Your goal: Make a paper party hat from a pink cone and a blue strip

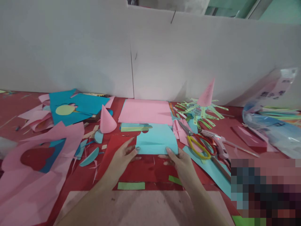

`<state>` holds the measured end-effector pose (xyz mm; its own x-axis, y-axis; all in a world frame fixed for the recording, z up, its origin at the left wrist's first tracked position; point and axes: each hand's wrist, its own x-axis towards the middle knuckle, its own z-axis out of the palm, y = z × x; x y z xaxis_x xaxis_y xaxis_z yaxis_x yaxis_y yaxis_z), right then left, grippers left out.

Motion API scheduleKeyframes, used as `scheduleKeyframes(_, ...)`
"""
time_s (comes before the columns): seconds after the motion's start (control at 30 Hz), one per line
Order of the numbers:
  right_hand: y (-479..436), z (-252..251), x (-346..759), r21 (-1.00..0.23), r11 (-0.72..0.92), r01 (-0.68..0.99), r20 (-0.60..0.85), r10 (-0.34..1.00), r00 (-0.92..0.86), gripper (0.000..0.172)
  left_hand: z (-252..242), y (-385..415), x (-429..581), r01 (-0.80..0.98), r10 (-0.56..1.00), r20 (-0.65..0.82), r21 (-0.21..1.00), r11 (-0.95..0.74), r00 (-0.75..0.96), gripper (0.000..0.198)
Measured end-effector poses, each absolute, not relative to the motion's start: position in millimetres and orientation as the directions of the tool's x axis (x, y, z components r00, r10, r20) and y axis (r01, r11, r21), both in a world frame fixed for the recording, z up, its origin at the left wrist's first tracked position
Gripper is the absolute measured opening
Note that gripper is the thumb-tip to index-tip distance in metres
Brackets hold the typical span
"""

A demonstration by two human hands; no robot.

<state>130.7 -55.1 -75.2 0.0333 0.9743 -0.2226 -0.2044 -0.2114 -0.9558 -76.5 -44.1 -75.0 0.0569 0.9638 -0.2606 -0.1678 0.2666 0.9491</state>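
Note:
A light blue sheet of paper (156, 138) with a crease across it is held between my two hands over the red surface. My left hand (125, 153) pinches its near left corner between thumb and fingers. At the near right corner, my right hand (176, 159) grips the paper the same way, thumb on top. Just beyond it lies a stack of pink paper (145, 111). A pink paper cone (107, 121) stands to the left, and scissors with yellow and red handles (199, 147) lie to the right of my right hand.
Pink and blue paper scraps (66, 157) cover the left side. A glue gun (219, 142) lies on the right, near a pink cone (207, 94) on fringed green strips. A plastic bag (277, 122) sits far right. A white wall (188, 56) stands behind the table.

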Motion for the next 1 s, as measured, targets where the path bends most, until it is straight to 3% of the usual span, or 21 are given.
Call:
scheduleKeyframes(0.17,-55,-76,129,-0.933,-0.235,-0.274,-0.247,0.969,0.009,0.031,-71,-46,-78,-0.080,0.932,-0.330,0.936,0.344,0.149,0.032)
scheduleKeyframes(0.47,-58,-68,108,-0.864,-0.325,-0.384,-0.346,0.938,-0.013,0.034,-61,-57,-65,-0.034,0.952,-0.292,0.955,0.296,0.094,0.025)
scheduleKeyframes(0.67,-59,-69,111,-0.900,-0.278,-0.335,-0.309,0.950,0.041,0.032,-61,-57,-64,-0.016,0.964,-0.258,0.966,0.260,0.067,0.023)
scheduleKeyframes(0.83,-54,-65,131,-0.968,-0.103,-0.228,-0.153,0.965,0.214,0.044,-61,-50,-74,0.011,0.978,-0.208,0.978,0.209,-0.029,0.026)
scheduleKeyframes(1.0,-53,-66,133,-0.989,-0.109,-0.097,-0.127,0.971,0.203,0.026,-60,-47,-80,0.052,0.981,-0.188,0.980,0.191,-0.046,0.032)
